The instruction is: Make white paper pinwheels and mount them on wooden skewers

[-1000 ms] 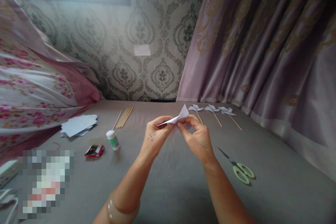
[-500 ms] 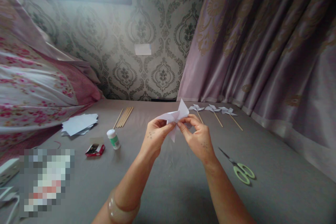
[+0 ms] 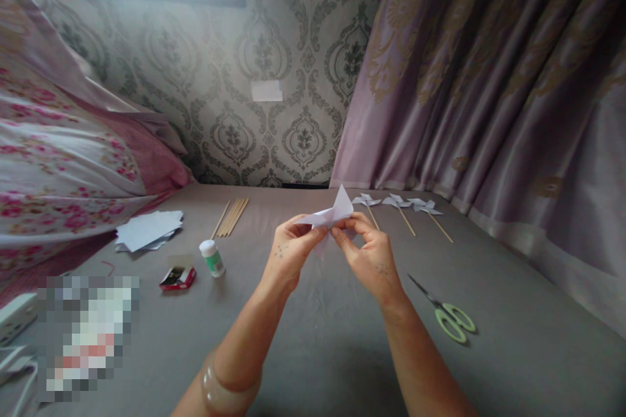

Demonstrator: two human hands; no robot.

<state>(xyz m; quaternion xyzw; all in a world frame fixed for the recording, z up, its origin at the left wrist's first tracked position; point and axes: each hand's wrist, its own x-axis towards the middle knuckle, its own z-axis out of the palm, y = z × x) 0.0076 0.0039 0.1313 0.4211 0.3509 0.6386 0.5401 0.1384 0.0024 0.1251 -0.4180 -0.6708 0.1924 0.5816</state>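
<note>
The left hand [image 3: 293, 253] and right hand [image 3: 368, 257] hold a folded white paper [image 3: 337, 212] above the middle of the grey surface [image 3: 327, 352], nearer its far edge than the bottom of the view. Each grip is narrow, thumb against fingers, pinching the paper near its centre; the 2 thumb tips are just beside each other. Whether a pin pierces the centre cannot be told.

Technique. The step in hand appears to be steadying the folds where they meet. Light, even pressure close to the centre is advisable, so that curves are not flattened into creases; a sideways pull would probably buckle or tear thin paper, and a slack grip would likely let the folds spring apart.

Materials and shapes. The paper is matte and stiff enough for 1 sharp corner to stand upright, while a flatter blade slopes toward the left fingers. Along the far edge, toward the far right corner, lie 3 paper pinwheels [image 3: 396, 201], pointed and angular, on slender sticks. Toward the far left corner, flat white sheets [image 3: 149, 231] overlap in a loose stack; straight, pale sticks [image 3: 233, 218], apparently wooden, lie to their right. Nearer are a smooth, white-capped bottle [image 3: 213, 261] and a small red box [image 3: 177, 279], flap raised. Toward the right edge rest scissors [image 3: 439, 305], dark-bladed, with rounded green handles.
</note>
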